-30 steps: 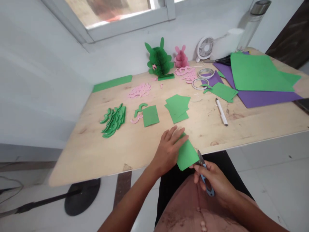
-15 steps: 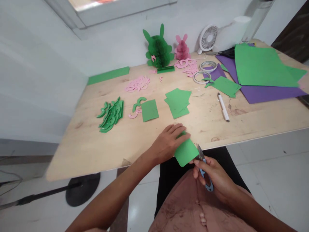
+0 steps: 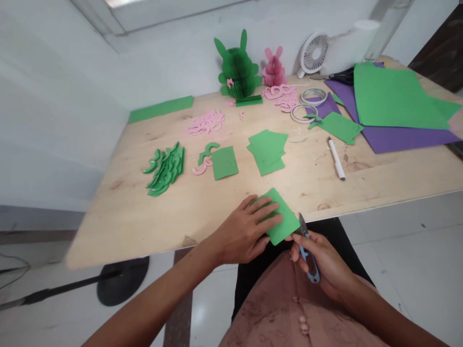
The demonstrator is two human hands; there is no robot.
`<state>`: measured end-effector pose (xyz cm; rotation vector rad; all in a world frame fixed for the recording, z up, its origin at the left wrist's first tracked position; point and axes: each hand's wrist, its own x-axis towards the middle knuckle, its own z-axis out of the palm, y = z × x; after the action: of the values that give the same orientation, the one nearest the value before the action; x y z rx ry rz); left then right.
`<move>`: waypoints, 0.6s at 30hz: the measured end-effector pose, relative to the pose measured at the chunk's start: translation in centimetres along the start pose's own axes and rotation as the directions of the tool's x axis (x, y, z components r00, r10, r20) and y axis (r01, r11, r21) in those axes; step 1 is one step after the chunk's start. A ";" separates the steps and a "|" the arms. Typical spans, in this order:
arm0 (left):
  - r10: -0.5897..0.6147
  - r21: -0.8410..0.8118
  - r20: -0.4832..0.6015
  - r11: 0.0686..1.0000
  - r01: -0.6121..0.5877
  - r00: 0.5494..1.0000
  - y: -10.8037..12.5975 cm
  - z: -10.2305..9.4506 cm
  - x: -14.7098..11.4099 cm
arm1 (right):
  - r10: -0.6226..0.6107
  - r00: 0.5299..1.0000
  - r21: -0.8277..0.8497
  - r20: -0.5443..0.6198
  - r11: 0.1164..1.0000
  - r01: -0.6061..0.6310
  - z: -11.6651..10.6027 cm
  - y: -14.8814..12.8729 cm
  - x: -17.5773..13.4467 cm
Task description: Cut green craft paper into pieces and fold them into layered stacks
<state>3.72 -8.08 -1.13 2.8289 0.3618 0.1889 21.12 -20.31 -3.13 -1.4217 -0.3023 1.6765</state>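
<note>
a green paper rabbit [image 3: 237,72] is standing at the back of the table [image 3: 126,217], with a smaller pink paper rabbit [image 3: 274,72] just beside it. a white fan [image 3: 314,54] is standing farther right. two rolls of tape [image 3: 313,103] are lying in front of it, one partly overlapping the other. a white pen [image 3: 336,159] is lying aslant nearer the front edge. a purple sheet [image 3: 403,140] is spreading out at the right, partly covered. on the floor [image 3: 415,246], a round black base [image 3: 123,284] is resting near the table's left end.
</note>
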 end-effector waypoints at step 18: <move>0.167 0.193 -0.344 0.976 -0.104 0.924 1.0 2.5 -1.7 | -0.018 1.000 0.057 0.012 0.998 0.017 0.0 0.3 -0.1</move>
<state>2.70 -10.18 -3.41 2.9855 0.2649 0.7455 20.98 -20.56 -3.21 -1.3637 -0.2718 1.6676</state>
